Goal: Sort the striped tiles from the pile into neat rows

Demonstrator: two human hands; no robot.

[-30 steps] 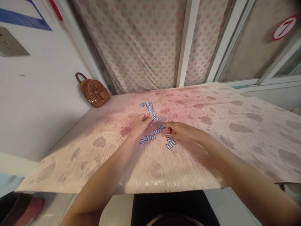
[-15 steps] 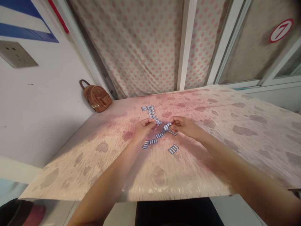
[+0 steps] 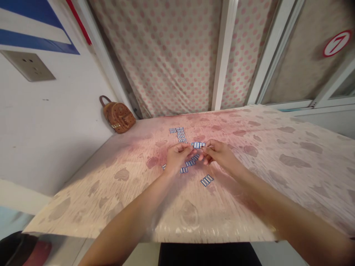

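Observation:
Between my two hands, a small blue-and-white striped piece (image 3: 198, 145) is held just above the table. My left hand (image 3: 180, 155) pinches its left end, and my right hand (image 3: 217, 152) grips the right end with thumb and fingers. Similar striped pieces (image 3: 190, 162) lie in a slanting row beneath the hands, partly covered by my left hand. Beyond them, several more form a stacked column (image 3: 181, 135), with a short group (image 3: 172, 130) on its left. A separate striped piece (image 3: 207, 180) rests nearer to me, below my right hand.
A patterned cloth (image 3: 188, 216) covers the table. At its far left corner a small brown backpack (image 3: 119, 116) stands against the wall. A dotted curtain (image 3: 163, 55) and a white window frame (image 3: 224, 55) rise behind the table. A dark seat (image 3: 208, 255) is below the front edge.
My hands have come together, the left moving right, and both now hold one striped piece, lifted above the row. Some row pieces are now hidden by my left hand. The view has shifted slightly.

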